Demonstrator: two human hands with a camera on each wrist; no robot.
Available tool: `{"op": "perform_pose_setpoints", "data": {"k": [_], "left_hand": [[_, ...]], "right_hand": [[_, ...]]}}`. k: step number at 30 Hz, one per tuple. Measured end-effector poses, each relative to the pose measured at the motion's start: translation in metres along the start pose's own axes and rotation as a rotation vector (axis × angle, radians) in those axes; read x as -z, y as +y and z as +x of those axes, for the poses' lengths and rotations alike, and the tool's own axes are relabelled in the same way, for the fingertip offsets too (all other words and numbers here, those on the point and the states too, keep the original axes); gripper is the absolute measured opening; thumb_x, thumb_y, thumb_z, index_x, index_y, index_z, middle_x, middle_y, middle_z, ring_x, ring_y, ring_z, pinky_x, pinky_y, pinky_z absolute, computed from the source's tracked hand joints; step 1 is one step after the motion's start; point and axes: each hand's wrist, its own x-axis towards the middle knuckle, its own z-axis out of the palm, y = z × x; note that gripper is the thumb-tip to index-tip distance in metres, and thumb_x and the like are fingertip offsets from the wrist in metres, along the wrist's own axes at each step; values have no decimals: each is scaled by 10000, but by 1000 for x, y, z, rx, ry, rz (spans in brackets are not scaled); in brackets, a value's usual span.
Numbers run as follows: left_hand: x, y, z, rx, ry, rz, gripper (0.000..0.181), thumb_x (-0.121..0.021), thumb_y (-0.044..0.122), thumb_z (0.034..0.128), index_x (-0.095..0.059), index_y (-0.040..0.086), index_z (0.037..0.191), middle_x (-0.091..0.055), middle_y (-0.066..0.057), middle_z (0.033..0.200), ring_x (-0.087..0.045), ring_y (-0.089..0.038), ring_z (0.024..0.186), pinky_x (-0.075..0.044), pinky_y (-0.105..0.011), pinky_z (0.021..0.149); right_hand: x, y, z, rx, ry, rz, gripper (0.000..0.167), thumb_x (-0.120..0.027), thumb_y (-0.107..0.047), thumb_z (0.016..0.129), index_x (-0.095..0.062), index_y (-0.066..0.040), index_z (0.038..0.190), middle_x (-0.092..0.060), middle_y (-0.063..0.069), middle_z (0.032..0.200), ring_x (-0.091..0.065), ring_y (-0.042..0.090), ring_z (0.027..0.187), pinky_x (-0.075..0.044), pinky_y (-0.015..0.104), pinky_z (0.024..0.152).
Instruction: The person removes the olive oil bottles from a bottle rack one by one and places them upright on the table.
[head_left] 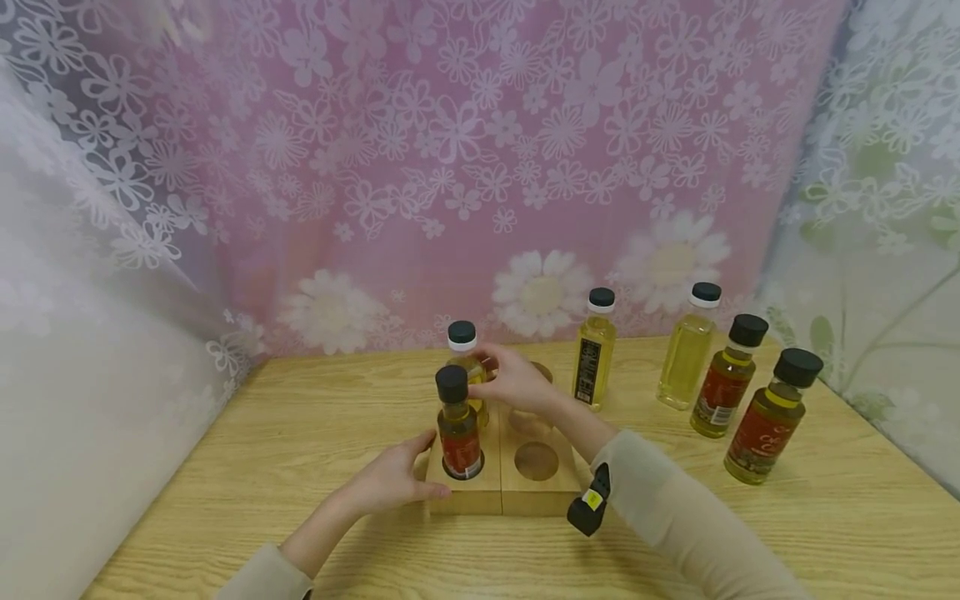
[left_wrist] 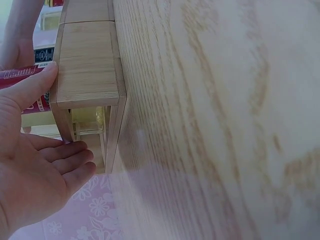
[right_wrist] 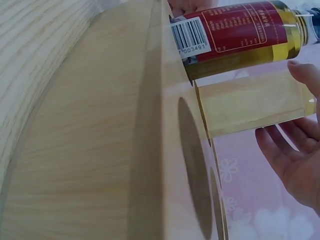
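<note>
At a wooden bottle rack (head_left: 468, 502), my left hand (head_left: 392, 477) steadies the near left corner, with the thumb at the front edge and the fingers against the open side. A round olive oil bottle (head_left: 460, 446) with a red label and black cap stands in the near left hole. Just behind it, my right hand (head_left: 517, 382) grips a square clear bottle of yellow oil (right_wrist: 250, 102) with a dark cap, thumb on one side and fingers on the other. In the right wrist view, that bottle's base is at the rack's top; how deep it sits is hidden.
Right of the rack stand two square oil bottles, one with a black label (head_left: 590, 367) and one plain (head_left: 686, 358). Beside them are two red-labelled round bottles, a farther one (head_left: 722, 392) and a nearer one (head_left: 765, 437). The rack's right half has round holes (head_left: 536, 461). Floral curtains surround the table.
</note>
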Motion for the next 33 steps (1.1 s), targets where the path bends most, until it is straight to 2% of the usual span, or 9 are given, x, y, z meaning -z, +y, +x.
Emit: {"op": "perform_pose_setpoints", "data": {"k": [4,8,12,17,23,29,33], "left_hand": [[-1,1,-1,3,0,-1,956,-758,383,758,-255,-84,1423,-353,-260,1410,-342,-411,1283,-301,-562,1002],[-2,1,-1,2,-4,-3,957,-755,386,762,-249,-81,1426,-342,-257,1418,-334,-408,1289,-300,-558,1004],[-2,0,-1,-6,-11,-8,960,-753,388,764,-242,-79,1429,-338,-258,1420,-330,-408,1290,-300,-557,1005],[-4,-1,-2,-5,-11,-9,968,-755,391,760,-238,-79,1430,-340,-258,1418,-329,-409,1291,-296,-552,1010],[-3,0,-2,3,-9,1,976,-760,396,753,-240,-78,1430,-328,-250,1429,-335,-408,1287,-306,-548,1006],[-1,1,-1,7,-9,3,980,-765,394,748,-240,-68,1434,-331,-244,1430,-340,-405,1286,-311,-549,1002],[0,1,-1,5,-10,-3,978,-761,392,753,-235,-75,1432,-325,-254,1429,-340,-412,1283,-316,-554,995]], "right_hand": [[3,-1,-2,-29,62,-13,548,-744,-229,798,-523,-30,1257,-546,89,1187,-499,289,1100,-457,426,876],[12,-6,-4,-4,113,-16,565,-741,-235,800,-510,-24,1269,-537,131,1207,-507,307,1100,-453,446,885],[23,-10,-6,-3,119,24,603,-727,-260,811,-473,-30,1307,-499,142,1250,-486,301,1124,-446,439,891],[35,-15,-10,26,124,57,556,-724,-235,816,-489,-23,1273,-524,135,1188,-514,285,1074,-466,402,863],[53,-20,-16,-1,123,37,568,-730,-259,811,-488,-54,1282,-541,116,1183,-530,280,1071,-476,408,854],[70,-21,-26,-26,173,-24,596,-745,-285,793,-495,-56,1283,-511,133,1240,-490,305,1118,-447,459,879],[80,-17,-31,-28,189,-40,578,-745,-263,796,-500,-39,1269,-526,150,1206,-514,309,1096,-459,453,861]]}}
